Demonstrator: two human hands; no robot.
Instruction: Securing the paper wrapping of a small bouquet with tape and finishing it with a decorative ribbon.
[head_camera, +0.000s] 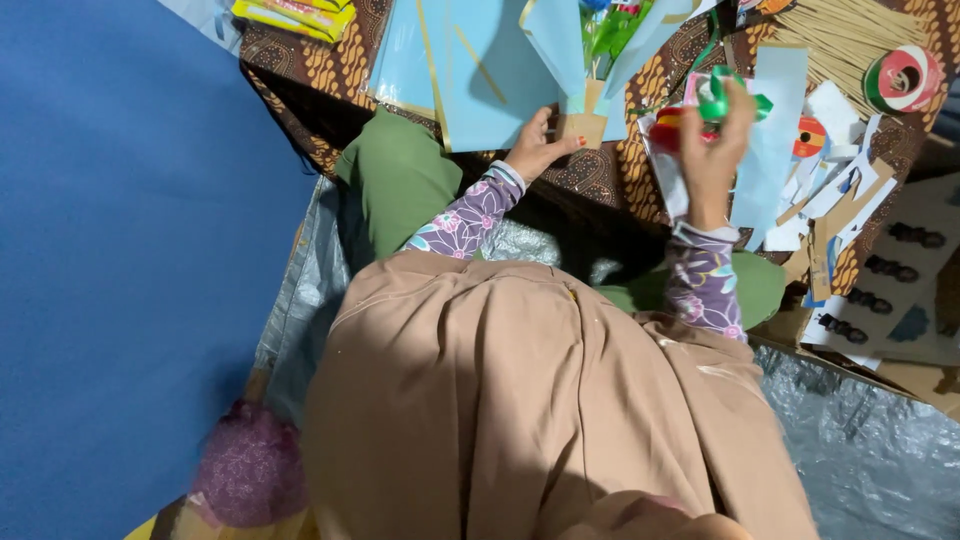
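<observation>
While the left hand (537, 145) presses down on the small brown cardboard piece (584, 127) at the foot of a light blue paper cone (560, 45), the right hand (712, 140) is raised beside it with its fingers pinched shut on a loop of green ribbon (717, 96). The cone stands at the far edge of the patterned brown table (600, 175), just beyond the person's knees, and green and coloured items (610, 25) show inside its open top; what they are cannot be determined. The step in hand appears to be the dressing of the wrapped cone: the base is being steadied, and the ribbon is held ready near it. The next move would call for bringing the ribbon to the narrow base without releasing the hold there, so that the wrap does not spring open. A large light blue sheet (470, 70) with thin gold strips lies to the left of the cone, touching it or overlapping it. To the right, blue paper strips (775, 140) and white offcuts (835, 185) are scattered, with a tape roll (903, 78) and a bundle of thin sticks (850, 35) further back. The cone's top is cut off by the frame edge. A red item (668, 130) behind the right hand is largely hidden. The left palm faces down, so its exact contact is not visible.
</observation>
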